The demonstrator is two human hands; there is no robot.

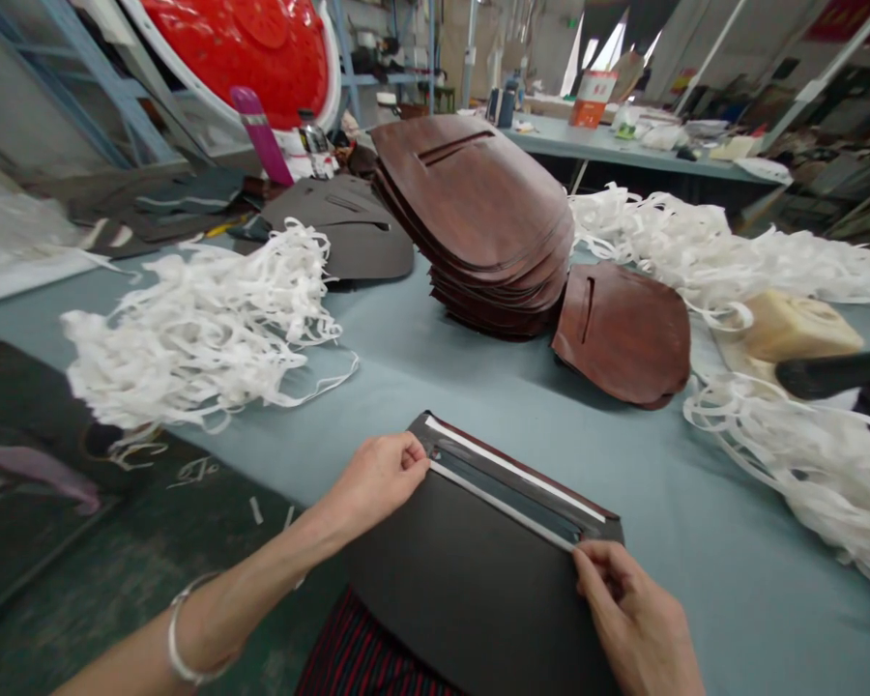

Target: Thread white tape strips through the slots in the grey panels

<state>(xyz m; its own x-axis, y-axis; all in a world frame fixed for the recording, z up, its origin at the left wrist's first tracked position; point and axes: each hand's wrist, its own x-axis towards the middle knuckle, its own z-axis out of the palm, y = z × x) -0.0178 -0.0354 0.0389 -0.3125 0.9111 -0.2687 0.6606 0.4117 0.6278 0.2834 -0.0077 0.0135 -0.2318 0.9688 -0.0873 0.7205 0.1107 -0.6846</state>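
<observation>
A dark leather panel (471, 580) lies at the table's near edge, its black side up, with a long slot cut near its far edge. One white strip (514, 466) runs along the far side of the slot. A second, narrow strip (504, 507) stretches along the near side. My left hand (391, 469) pinches this near strip at the slot's left end, fingers closed. At the right end, my right hand (627, 599) pinches the same strip between thumb and fingers, touching the panel.
Beyond the panel rises a stack of brown leather panels (478, 193), with a smaller brown stack (627, 329) beside it. Tangled white strips (210, 329) heap at the left; more strips (812, 464) lie at the right, near a yellowish block (801, 324). Black panels (340, 222) rest behind.
</observation>
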